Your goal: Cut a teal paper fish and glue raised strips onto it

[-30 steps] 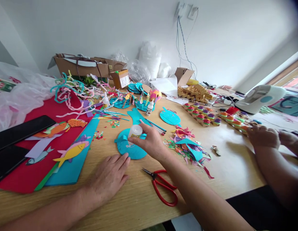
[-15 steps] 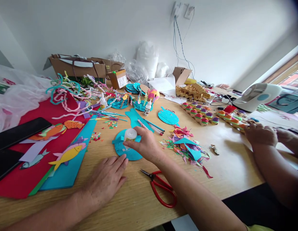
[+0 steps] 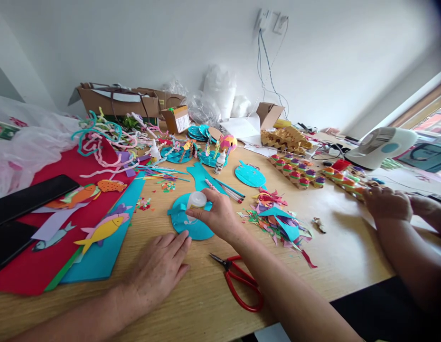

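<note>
My right hand [image 3: 220,213] grips a small white glue bottle [image 3: 198,200], turned upside down with its round base facing up. It is over a round blue foam disc [image 3: 192,232] on the table, where a small white mark shows below the bottle. My left hand [image 3: 159,266] lies flat on the table with fingers stretched out, its index fingertip at the disc's near edge. Below my right forearm, red-handled scissors [image 3: 238,280] lie with their blades closed. Another glue bottle [image 3: 219,162] stands beyond the disc, beside a blue foam cut-out [image 3: 202,179].
Red foam sheets [image 3: 24,266], foam fish [image 3: 102,228] and a black phone [image 3: 31,199] lie left. Colourful foam scraps [image 3: 280,218] are right of the disc. A co-worker's hands [image 3: 389,204] are at painted egg-carton pieces [image 3: 343,180]. Cardboard boxes [image 3: 117,102] stand by the wall.
The view has shifted slightly. My right hand still holds the glue bottle over the disc, and my left hand stays flat at its edge.
</note>
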